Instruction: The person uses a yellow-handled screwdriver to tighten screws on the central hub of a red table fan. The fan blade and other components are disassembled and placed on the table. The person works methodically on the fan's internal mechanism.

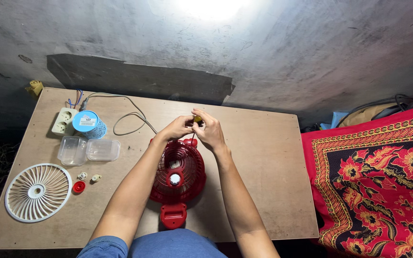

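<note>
A small red desk fan (178,179) lies on its back on a low wooden table (264,191), its rear grille up and its front cover off. My left hand (178,128) and my right hand (210,130) meet just above the fan's far edge. Between their fingers is a screwdriver with a yellow handle (198,119), its thin shaft pointing down at the fan's rim. Which hand bears the grip is hard to tell; both touch the tool.
A white round fan grille (38,192) lies at the table's left front. Near it are a red cap (78,187), small white parts (89,177), two clear plastic boxes (88,150), a blue cup (89,124) and a white socket strip (63,120) with a grey cable (130,114). A red patterned cloth (378,181) lies right.
</note>
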